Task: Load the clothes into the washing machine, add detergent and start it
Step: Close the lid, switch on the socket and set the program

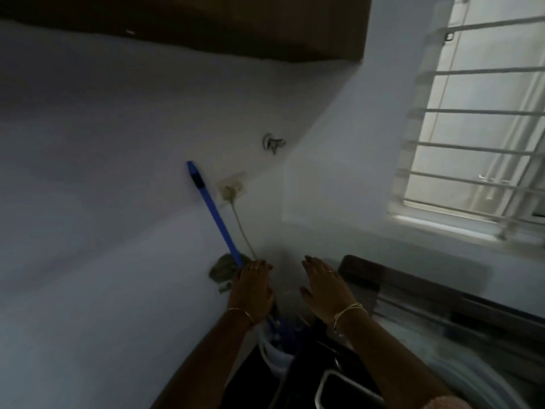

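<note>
The view is dim and tilted. The washing machine [442,308] stands at the lower right under the window, its dark lid raised at the back. My left hand [250,290] and my right hand [324,290] are both held out flat in front of me, fingers straight, holding nothing. The left hand is just below a blue mop handle [212,211] that leans on the wall. No clothes or detergent can be made out.
A white bucket [274,355] stands on the floor below my left wrist. A greenish cloth [224,268] hangs by the mop handle. On the wall are a socket with a cable [231,188] and a tap [272,142]. A barred window [477,119] fills the right.
</note>
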`<state>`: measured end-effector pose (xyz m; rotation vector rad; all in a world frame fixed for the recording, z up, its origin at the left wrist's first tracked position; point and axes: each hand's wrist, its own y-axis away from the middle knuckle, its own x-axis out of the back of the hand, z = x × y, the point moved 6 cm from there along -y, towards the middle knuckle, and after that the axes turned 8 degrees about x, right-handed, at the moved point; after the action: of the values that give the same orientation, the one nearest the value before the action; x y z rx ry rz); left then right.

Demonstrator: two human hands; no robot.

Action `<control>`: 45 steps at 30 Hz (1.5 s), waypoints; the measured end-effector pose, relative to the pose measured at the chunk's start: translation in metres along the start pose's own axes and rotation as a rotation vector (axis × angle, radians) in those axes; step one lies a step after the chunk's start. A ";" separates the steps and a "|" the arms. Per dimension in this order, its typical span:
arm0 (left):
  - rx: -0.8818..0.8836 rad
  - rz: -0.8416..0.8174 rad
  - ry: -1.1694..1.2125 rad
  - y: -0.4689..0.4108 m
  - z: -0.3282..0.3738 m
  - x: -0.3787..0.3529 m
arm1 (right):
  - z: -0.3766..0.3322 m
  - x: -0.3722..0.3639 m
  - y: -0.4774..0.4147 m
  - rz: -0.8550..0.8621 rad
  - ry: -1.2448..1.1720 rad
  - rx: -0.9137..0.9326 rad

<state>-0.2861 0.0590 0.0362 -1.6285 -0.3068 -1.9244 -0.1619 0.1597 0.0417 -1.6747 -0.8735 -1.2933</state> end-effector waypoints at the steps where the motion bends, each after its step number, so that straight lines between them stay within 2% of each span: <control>1: 0.012 -0.002 -0.011 -0.017 -0.008 0.002 | 0.000 -0.002 -0.018 0.006 -0.004 0.017; 5: 0.028 -0.029 -0.141 -0.085 -0.031 0.008 | 0.007 -0.007 -0.085 0.029 -0.043 0.022; 10: 0.031 -0.100 -0.455 -0.160 -0.053 0.007 | 0.016 -0.026 -0.154 0.046 -0.131 0.022; 16: 0.000 -0.070 -0.765 -0.245 -0.074 0.011 | 0.035 -0.044 -0.219 0.072 -0.260 0.015; 22: -0.005 -0.058 -0.998 -0.305 -0.085 -0.011 | 0.055 -0.059 -0.264 0.065 -0.282 0.005; 30: -0.003 -0.105 -1.237 -0.328 -0.084 -0.022 | 0.055 -0.071 -0.297 0.095 -0.319 -0.027; 37: -0.084 -0.125 -1.520 -0.334 -0.090 -0.037 | 0.037 -0.069 -0.309 0.092 -0.354 -0.023; 45: -0.118 -0.146 -1.605 -0.339 -0.095 -0.045 | 0.045 -0.074 -0.300 0.091 -0.354 -0.079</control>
<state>-0.5541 0.2917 0.0388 -2.9093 -0.9004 -0.2622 -0.4268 0.3229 0.0221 -2.0205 -0.9462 -0.9960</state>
